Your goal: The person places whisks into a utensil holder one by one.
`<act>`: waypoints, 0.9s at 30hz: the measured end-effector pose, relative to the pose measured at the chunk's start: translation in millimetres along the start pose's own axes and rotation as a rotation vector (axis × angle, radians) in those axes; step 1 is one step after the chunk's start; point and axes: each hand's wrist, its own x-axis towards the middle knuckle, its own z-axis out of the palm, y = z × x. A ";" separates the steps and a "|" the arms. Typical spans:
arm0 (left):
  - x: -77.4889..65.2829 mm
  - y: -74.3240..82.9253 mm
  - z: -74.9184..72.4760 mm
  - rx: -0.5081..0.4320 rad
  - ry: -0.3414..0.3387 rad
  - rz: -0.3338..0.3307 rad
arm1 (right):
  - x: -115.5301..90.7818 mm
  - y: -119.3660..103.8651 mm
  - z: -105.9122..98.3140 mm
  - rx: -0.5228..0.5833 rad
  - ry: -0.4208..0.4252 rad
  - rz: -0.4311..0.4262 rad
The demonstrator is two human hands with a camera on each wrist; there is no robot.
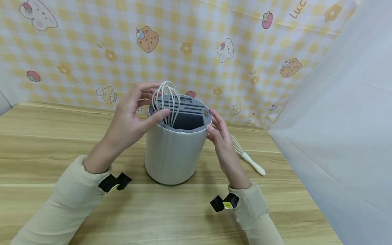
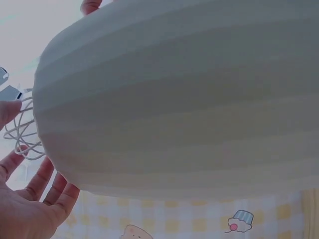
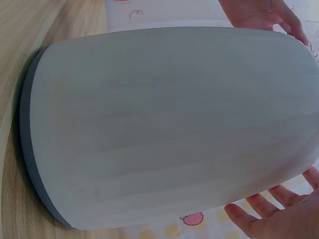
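Currently both hands are on the job: left hand has the wire head of a whisk between thumb and fingers, right hand grips the holder at the right side of its rim, thumb toward the front. Holder is upright on the table, mid-width, nearer the back edge than the front. Whisk is head up over the left part of the holder's grey slotted lid, wires running down at the left end of the big front opening; handle out of sight. Second whisk lies on the table toward the right edge, just past the right hand, white handle angled to the front right, wires partly hidden by that hand. Checked curtain hangs along the back edge.
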 end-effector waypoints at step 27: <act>0.0 -1.9 -6.0 0.138 -0.159 0.048 | -0.4 -0.2 0.7 0.001 -0.007 -0.021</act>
